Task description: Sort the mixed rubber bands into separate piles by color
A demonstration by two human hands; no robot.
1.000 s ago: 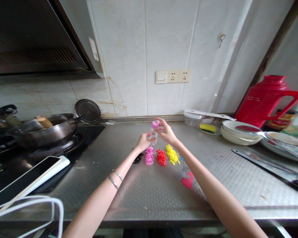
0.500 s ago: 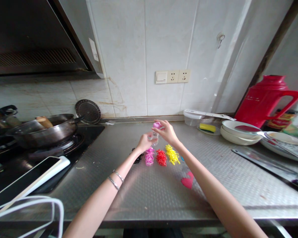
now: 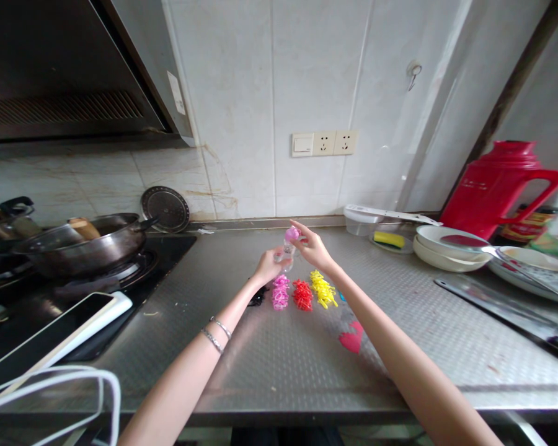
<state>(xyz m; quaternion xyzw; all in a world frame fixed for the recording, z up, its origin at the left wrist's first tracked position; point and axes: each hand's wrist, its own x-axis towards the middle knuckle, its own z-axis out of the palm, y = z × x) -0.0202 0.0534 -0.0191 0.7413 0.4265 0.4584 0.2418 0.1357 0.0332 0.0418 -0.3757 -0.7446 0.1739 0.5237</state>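
Above the metal counter my left hand (image 3: 270, 265) is closed around a small clear bottle (image 3: 286, 257), held upright. My right hand (image 3: 309, 243) meets its round pink cap (image 3: 291, 234) from the right, thumb and fingers on it and the index finger stretched past the top. Just nearer to me lie separate piles of small rubber bands: black (image 3: 257, 297), partly behind my left wrist, then pink (image 3: 280, 292), red (image 3: 302, 295) and yellow (image 3: 323, 289). A clear bag with a red heart (image 3: 351, 337) lies beside my right forearm, which partly covers it.
On the left, a steel pan (image 3: 90, 241) sits on the black stove (image 3: 167, 254), with a phone-like device (image 3: 60, 334) and white cable in front. To the right are stacked bowls (image 3: 451, 255), a knife (image 3: 497, 310), a yellow sponge (image 3: 389, 240) and a red thermos (image 3: 497, 189).
The pink cap and bottle top have tilted slightly left and become more visible. My right index finger has straightened a little; my left hand has shifted slightly left.
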